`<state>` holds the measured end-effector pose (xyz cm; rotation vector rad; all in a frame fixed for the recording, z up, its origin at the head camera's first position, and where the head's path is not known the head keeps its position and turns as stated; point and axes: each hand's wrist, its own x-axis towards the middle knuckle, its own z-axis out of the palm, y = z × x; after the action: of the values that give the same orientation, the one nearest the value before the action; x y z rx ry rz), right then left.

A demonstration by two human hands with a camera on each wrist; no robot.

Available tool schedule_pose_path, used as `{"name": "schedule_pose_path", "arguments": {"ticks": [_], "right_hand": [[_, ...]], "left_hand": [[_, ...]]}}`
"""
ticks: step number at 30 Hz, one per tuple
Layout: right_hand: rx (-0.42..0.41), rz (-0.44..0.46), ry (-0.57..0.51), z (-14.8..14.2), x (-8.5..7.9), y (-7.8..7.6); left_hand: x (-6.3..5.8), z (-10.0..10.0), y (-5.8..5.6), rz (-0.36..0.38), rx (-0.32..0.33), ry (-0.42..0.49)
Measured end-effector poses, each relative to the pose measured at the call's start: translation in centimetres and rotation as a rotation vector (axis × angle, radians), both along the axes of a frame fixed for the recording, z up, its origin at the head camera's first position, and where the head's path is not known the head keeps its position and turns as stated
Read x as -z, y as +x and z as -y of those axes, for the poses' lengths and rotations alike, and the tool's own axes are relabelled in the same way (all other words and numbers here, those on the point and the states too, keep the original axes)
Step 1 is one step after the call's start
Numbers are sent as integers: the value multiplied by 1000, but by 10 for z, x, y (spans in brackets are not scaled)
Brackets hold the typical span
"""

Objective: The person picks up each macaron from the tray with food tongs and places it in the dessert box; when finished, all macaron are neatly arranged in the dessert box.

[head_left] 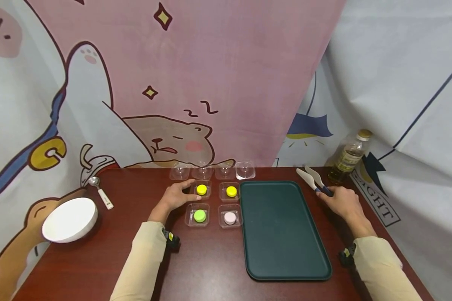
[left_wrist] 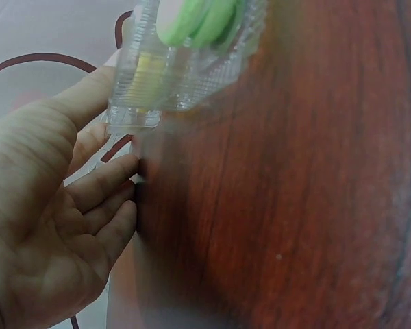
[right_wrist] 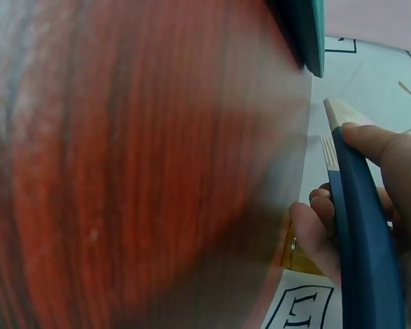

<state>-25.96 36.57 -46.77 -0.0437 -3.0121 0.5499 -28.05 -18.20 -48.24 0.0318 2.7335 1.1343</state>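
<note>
My left hand (head_left: pixel 175 195) is at a clear plastic box (head_left: pixel 206 195) that holds a yellow macaron (head_left: pixel 201 190); thumb in front and forefinger behind pinch its sides. In front of it, a second box (head_left: pixel 189 221) has a green macaron (head_left: pixel 199 215). To their right are another yellow macaron (head_left: pixel 231 191) and a pale pink one (head_left: pixel 229 218), each in its own box. At the far right, my right hand (head_left: pixel 344 204) grips tongs (right_wrist: pixel 366 240) with blue handles and cream tips, which point away from me above the table.
Several clear lids (head_left: pixel 245 170) line the back edge. A dark green tray (head_left: pixel 282 230) lies right of the boxes. An oil bottle (head_left: pixel 349 159) stands beyond my right hand. Far left are a white bowl (head_left: pixel 70 219) and a scoop (head_left: pixel 104 198) with a white handle.
</note>
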Motion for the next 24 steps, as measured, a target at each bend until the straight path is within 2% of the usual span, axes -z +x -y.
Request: {"name": "schedule_pose_path", "arguments": {"ticks": [9,15,24], "right_hand": [[-1,10,21,6,3,-1],[33,6,42,13,4,0],[37,116,58,20,0,1]], "left_hand": [[4,1,-2,-19,3,-4],[5,1,-1,-21,6,-4],[3,1,0,-5,-8,27]]}}
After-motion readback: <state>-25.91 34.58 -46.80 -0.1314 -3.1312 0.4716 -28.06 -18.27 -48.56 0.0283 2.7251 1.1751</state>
